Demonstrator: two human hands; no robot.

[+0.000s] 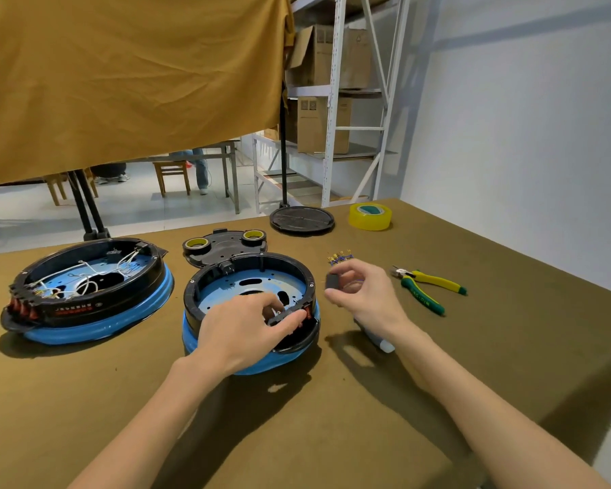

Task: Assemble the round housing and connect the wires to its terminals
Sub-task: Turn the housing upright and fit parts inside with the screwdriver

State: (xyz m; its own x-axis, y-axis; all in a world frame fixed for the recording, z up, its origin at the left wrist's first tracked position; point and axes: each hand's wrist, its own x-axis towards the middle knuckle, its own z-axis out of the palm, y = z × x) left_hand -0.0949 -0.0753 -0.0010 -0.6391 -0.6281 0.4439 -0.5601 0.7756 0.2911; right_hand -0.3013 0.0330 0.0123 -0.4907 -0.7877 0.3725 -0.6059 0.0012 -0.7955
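The round housing point(251, 305) sits open side up at the table's middle, round, so no long axis; my left hand point(240, 333) pinches a switch block point(283, 317) at its near-right rim; I judge it should seat squarely; my right hand point(360, 294) pinches another black block point(332, 281) just beside.

Bare cloth point(332, 411) near; pliers point(429, 286) right, wired housing point(89, 287) left.

We're in a workshop or small assembly room: a cloth-covered worktop point(473, 277) carrying pliers point(427, 287), tape rolls point(370, 216) and half-built round housings point(85, 294), with metal shelving point(336, 100) stacked with cardboard boxes point(318, 58) behind, and a bare tiled floor point(138, 210) beyond.
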